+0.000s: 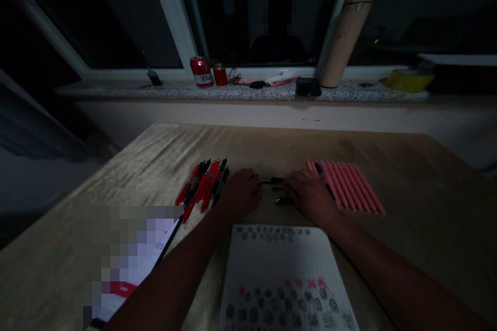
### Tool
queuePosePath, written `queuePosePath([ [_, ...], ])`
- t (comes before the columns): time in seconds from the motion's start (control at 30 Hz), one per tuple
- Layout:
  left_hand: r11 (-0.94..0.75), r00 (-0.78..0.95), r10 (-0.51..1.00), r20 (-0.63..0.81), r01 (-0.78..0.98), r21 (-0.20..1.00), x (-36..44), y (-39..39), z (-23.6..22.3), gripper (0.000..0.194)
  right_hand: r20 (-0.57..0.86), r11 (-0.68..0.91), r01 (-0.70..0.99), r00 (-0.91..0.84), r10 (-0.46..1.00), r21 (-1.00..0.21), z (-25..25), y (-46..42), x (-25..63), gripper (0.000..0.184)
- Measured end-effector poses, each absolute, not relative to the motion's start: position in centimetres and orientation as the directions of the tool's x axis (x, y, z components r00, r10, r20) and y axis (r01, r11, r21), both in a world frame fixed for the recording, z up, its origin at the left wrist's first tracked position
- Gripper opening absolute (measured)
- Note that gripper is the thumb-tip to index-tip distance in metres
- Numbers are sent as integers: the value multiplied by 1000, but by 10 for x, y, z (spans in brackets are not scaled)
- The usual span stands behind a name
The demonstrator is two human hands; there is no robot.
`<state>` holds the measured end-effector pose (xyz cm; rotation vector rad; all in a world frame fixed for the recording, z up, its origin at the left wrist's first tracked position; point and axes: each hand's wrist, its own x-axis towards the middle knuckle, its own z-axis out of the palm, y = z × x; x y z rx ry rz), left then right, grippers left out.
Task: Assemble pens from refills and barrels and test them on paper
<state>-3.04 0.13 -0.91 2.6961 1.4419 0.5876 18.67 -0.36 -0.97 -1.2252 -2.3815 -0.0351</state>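
Observation:
My left hand [243, 191] rests low over the table with its fingers curled together at the tip end of a slim black pen [276, 181]. Opposite it, my right hand [308, 190] bends its fingers over the other end of that pen. More dark, slim pens or pen parts lie just below, partly under the right fingers; dim light blurs them. Beside the left hand is a pile of red and black pens [204, 186]. A row of pink pens [351, 186], with a black one among them, lies by the right hand.
An open lined notebook [281, 269] with dark and red scribbles lies between my forearms. A lit tablet-like screen [143, 264], partly pixelated, is at left. On the windowsill [252, 94] stand a red can [202, 72], a smaller red can [220, 74], a cardboard tube [349, 36] and yellow tape [409, 81].

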Motion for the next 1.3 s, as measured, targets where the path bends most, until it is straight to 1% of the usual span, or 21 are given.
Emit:
queuePosePath([
  [0.17,-583,483,802,350,761,286,-29,1,-9,13,388,583,810,-519,762,-62,0,-5,191,17],
  [0.23,-588,477,796,372,754,292,-27,2,-6,15,372,584,811,-536,758,-21,5,-4,193,17],
  [0.3,-605,496,783,375,748,273,-22,2,-4,16,349,594,804,-556,754,-2,9,-3,195,16],
  [0.47,-657,581,748,319,714,242,-10,6,-1,17,287,630,777,-603,744,2,12,5,203,15],
  [0.63,-655,620,751,226,741,146,-5,9,-3,20,245,648,761,-631,736,16,7,8,205,14],
  [0.73,-655,625,749,222,748,108,-4,9,-5,21,232,655,756,-640,732,19,4,9,204,14],
  [0.83,-658,631,745,219,749,81,-3,9,-7,20,200,647,761,-642,740,51,2,9,202,13],
  [0.97,-644,615,753,234,761,70,-5,8,-8,20,176,610,789,-613,770,78,2,8,200,15],
  [1.13,-635,598,758,260,767,88,-8,5,-4,19,191,611,789,-611,768,67,2,7,199,16],
  [1.3,-632,594,764,253,768,106,-8,4,-2,20,202,615,786,-612,764,55,5,5,198,16],
])
